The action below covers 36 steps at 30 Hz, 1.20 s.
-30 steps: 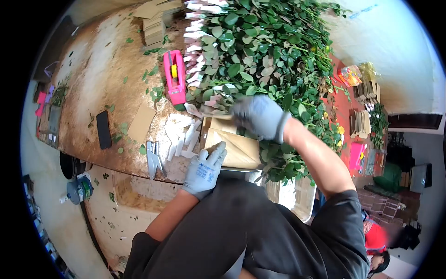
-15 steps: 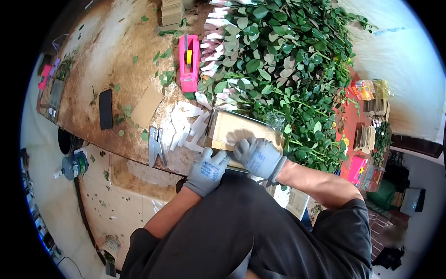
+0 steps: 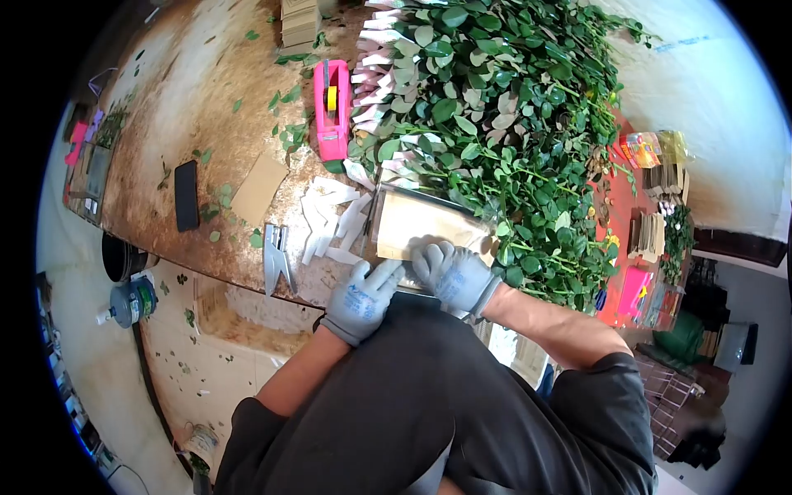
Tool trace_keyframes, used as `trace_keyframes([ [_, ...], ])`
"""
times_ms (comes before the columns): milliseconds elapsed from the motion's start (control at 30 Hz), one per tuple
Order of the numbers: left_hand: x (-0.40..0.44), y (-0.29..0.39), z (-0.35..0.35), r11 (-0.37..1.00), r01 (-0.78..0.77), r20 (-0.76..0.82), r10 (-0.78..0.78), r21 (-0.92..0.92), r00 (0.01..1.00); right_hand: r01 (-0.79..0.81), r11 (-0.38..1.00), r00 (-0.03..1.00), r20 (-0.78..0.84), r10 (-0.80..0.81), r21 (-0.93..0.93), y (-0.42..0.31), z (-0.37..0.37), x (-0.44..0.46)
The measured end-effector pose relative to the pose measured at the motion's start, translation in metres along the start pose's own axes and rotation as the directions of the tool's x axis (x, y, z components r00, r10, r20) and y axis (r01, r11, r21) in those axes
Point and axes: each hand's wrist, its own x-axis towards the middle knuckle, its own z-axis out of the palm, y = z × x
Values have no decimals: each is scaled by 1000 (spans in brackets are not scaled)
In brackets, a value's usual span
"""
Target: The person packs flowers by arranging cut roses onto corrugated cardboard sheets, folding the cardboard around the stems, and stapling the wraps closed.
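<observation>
Grey-gloved hands (image 3: 360,304) (image 3: 458,279) partly hide the near edge of the tan sheet (image 3: 419,228), their grip impossible to tell.

Left hand (image 3: 360,302) and right hand (image 3: 456,277) together hid part of the near edge of the brown sheet (image 3: 419,229); right fingertips, curled under, were out of sight, grip undetermined. Print on the gloves was too small to read. Dark clothing (image 3: 371,396) covered a stretch of near edge of the bench (image 3: 210,99). Toward its far edge, cardboard stack (image 3: 299,25) and leafy stems (image 3: 511,107) were cut off by the frame.
</observation>
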Motion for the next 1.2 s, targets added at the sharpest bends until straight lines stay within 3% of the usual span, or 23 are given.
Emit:
trace_keyframes([
  [67,-3,-4,-8,998,-60,-76,58,-25,995,-63,988,996,47,70,-141,-9,-16,6],
  [100,-4,-5,-16,995,-32,-42,28,-95,999,-99,992,970,216,114,-79,-13,-24,7],
  [133,-8,-7,-17,995,-44,-47,39,-90,998,-104,991,970,209,121,-88,-13,-26,6],
  [200,-20,-13,-19,944,43,-185,-108,-327,977,-92,993,982,156,102,-70,-12,-27,6],
  [333,-28,-20,-27,824,229,-154,-353,-518,923,-109,993,980,175,100,43,-8,-24,0],
  [400,-23,-15,-31,848,229,-123,-323,-478,939,-40,999,993,114,37,23,-5,-23,-3],
  [467,-16,-6,-32,754,429,64,-462,-498,885,-45,998,991,126,38,52,-2,-22,-2],
  [500,-13,-9,-27,855,339,-6,-371,-394,929,-38,996,985,173,23,82,0,-17,-5],
  [533,-11,-7,-23,856,334,-8,-367,-394,930,-37,995,980,196,17,97,1,-13,-7],
  [600,-4,1,-16,776,466,-12,-520,-425,854,-24,997,974,225,7,74,2,-8,-10],
  [800,2,-11,-13,678,551,125,-570,-486,812,-55,995,978,205,37,85,-2,-29,-5],
  [867,-4,-18,-10,648,538,126,-570,-539,812,-70,994,985,161,57,79,-3,-26,-5],
  [933,-11,-33,-9,618,525,116,-577,-585,808,-77,985,997,4,77,155,0,-7,-9],
  [1033,-23,-79,-17,550,471,-76,-702,-690,708,-267,934,956,189,226,236,-7,-9,-5],
  [1067,-28,-100,-25,670,523,-158,-682,-527,714,-314,914,940,222,260,258,-8,-8,-5],
  [1100,-29,-118,-35,705,557,-171,-675,-439,718,-339,914,913,311,263,224,-8,-20,-2],
  [1167,-30,-150,-51,738,582,-191,-661,-342,726,-323,928,911,327,253,184,-9,-27,-3],
  [1200,-30,-165,-56,769,625,-157,-639,-134,753,-323,928,915,313,256,186,-10,-26,-5],
])
